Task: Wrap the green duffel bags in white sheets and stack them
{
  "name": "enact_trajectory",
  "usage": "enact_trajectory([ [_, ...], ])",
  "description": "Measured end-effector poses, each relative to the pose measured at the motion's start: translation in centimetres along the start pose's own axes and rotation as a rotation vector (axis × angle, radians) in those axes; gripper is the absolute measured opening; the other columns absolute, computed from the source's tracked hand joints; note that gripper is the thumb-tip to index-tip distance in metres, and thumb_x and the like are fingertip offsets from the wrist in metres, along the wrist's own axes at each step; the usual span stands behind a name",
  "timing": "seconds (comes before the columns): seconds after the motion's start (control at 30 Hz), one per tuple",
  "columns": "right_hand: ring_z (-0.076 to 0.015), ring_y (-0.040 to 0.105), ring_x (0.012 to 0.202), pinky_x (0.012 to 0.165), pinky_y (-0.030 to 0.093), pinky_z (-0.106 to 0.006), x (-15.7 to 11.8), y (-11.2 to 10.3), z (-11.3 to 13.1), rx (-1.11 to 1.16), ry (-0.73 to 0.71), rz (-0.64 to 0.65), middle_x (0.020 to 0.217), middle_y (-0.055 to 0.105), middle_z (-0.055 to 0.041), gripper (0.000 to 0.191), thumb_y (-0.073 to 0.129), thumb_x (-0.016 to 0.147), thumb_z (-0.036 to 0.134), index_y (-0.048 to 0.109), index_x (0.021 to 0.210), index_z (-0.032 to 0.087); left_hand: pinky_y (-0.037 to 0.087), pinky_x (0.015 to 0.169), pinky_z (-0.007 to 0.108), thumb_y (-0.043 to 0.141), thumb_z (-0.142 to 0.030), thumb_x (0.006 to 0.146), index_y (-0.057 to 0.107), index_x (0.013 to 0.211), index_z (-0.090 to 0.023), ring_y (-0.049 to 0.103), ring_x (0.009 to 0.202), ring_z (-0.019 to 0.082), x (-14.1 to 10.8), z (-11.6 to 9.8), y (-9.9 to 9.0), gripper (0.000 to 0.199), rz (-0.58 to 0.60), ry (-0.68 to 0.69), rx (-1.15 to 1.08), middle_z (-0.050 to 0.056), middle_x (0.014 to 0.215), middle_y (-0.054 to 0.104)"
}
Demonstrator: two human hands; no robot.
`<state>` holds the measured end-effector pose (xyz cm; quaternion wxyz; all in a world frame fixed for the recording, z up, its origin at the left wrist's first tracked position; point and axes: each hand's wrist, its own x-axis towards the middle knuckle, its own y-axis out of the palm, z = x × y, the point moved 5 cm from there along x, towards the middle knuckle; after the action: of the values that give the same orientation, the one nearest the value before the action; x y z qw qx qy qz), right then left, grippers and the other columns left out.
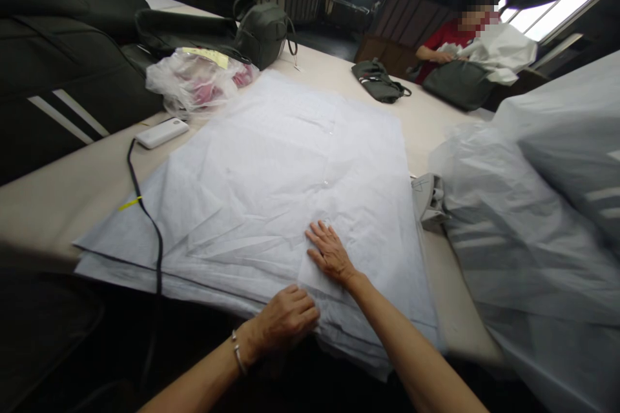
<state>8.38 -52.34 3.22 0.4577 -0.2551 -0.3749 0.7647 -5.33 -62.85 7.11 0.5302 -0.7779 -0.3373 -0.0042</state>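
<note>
Several layers of thin white nonwoven sheet lie creased across the table. My right hand rests flat on the top sheet with its fingers spread, beside a smooth, paler patch. At the near edge of the stack, my left hand, with a bracelet at the wrist, is closed with its fingers curled round the sheet edge. The fingertips are partly hidden. Small shiny spots show farther up the sheet.
Dark bags stand left, a backpack behind. A plastic bag and a white power bank with a black cord lie left. A tape dispenser and plastic-covered bundle are right. Beyond, a person handles a dark bag.
</note>
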Motion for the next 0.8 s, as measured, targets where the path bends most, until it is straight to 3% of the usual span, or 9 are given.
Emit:
enact_trajectory([
  [0.07,-0.0268,0.017,0.15,0.123,0.01,-0.054,-0.1,0.0,0.2,-0.036,-0.016,0.003,0.158,0.034,-0.0074,0.056,0.049,0.094,0.047,0.043,0.145,0.025,0.042,0.069,0.031,0.045,-0.018,0.097,0.057,0.09,-0.02,0.053,0.073,0.016,-0.3,0.8,-1.5,0.013,-0.113,-0.103,-0.066,0.001,0.081,0.06],
  [0.17,-0.0278,0.017,0.15,0.123,0.01,-0.054,-0.2,-0.2,0.2,-0.056,-0.021,0.005,0.158,0.033,-0.0083,0.061,0.05,0.092,0.053,0.043,0.146,0.025,0.044,0.09,0.035,0.048,-0.015,0.095,0.056,0.112,-0.019,0.056,0.101,0.02,-0.5,2.8,-2.6,0.019,-0.236,-0.274,-0.068,0.007,0.107,0.064],
  [0.23,-0.0279,0.017,0.15,0.123,0.011,-0.054,-0.1,-0.2,0.2,-0.069,-0.019,0.012,0.158,0.033,-0.0089,0.061,0.05,0.092,0.054,0.043,0.145,0.024,0.042,0.098,0.039,0.05,-0.016,0.094,0.055,0.12,-0.02,0.054,0.112,0.023,-0.5,3.8,-2.1,0.026,-0.196,-0.297,-0.034,0.008,0.117,0.063],
  [0.37,-0.029,0.02,0.149,0.123,0.013,-0.054,0.0,-0.2,0.5,-0.067,-0.032,0.008,0.157,0.034,-0.0102,0.064,0.052,0.091,0.053,0.042,0.146,0.023,0.046,0.09,0.041,0.052,-0.018,0.093,0.056,0.118,-0.02,0.059,0.1,0.023,-0.9,4.2,-0.7,0.025,-0.073,-0.259,0.043,0.008,0.111,0.065],
  [0.47,-0.0281,0.026,0.147,0.122,0.017,-0.056,-0.6,-1.5,0.4,-0.027,-0.052,-0.11,0.156,0.037,-0.0098,0.061,0.053,0.092,0.048,0.039,0.147,0.025,0.047,0.085,0.039,0.047,-0.02,0.096,0.056,0.119,-0.018,0.061,0.095,0.022,-1.3,4.0,-0.7,0.025,-0.111,-0.229,0.09,0.008,0.106,0.067],
  [0.53,-0.0262,0.034,0.144,0.12,0.024,-0.054,-1.8,-3.7,-0.7,0.002,-0.023,-0.285,0.152,0.045,-0.0094,0.052,0.051,0.094,0.042,0.045,0.143,0.025,0.047,0.085,0.037,0.043,-0.022,0.098,0.056,0.12,-0.018,0.062,0.094,0.021,-1.6,3.9,-1.0,0.026,-0.167,-0.189,0.108,0.008,0.105,0.068],
  [0.6,-0.0253,0.047,0.135,0.115,0.034,-0.05,-3.9,-6.9,-3.2,0.043,0.083,-0.512,0.141,0.056,-0.0103,0.042,0.05,0.094,0.04,0.056,0.132,0.023,0.047,0.087,0.034,0.041,-0.024,0.1,0.057,0.12,-0.019,0.063,0.095,0.02,-1.7,3.9,-1.3,0.027,-0.22,-0.146,0.132,0.007,0.105,0.069],
  [0.7,-0.027,0.06,0.118,0.106,0.043,-0.044,-8.5,-12.8,-9.5,0.116,0.432,-0.869,0.123,0.068,-0.0122,0.043,0.052,0.088,0.049,0.066,0.115,0.019,0.045,0.092,0.029,0.045,-0.03,0.1,0.061,0.119,-0.021,0.064,0.096,0.017,-2.1,4.4,-1.4,0.026,-0.28,-0.085,0.208,0.004,0.105,0.071],
  [0.8,-0.0298,0.062,0.111,0.1,0.046,-0.041,-12.7,-18.4,-15.8,0.15,0.75,-1.094,0.117,0.07,-0.0149,0.055,0.049,0.08,0.058,0.067,0.11,0.016,0.046,0.094,0.024,0.047,-0.034,0.1,0.064,0.118,-0.023,0.066,0.095,0.014,-2.9,5.2,-0.7,0.027,-0.361,0.029,0.309,0.0,0.103,0.073],
])
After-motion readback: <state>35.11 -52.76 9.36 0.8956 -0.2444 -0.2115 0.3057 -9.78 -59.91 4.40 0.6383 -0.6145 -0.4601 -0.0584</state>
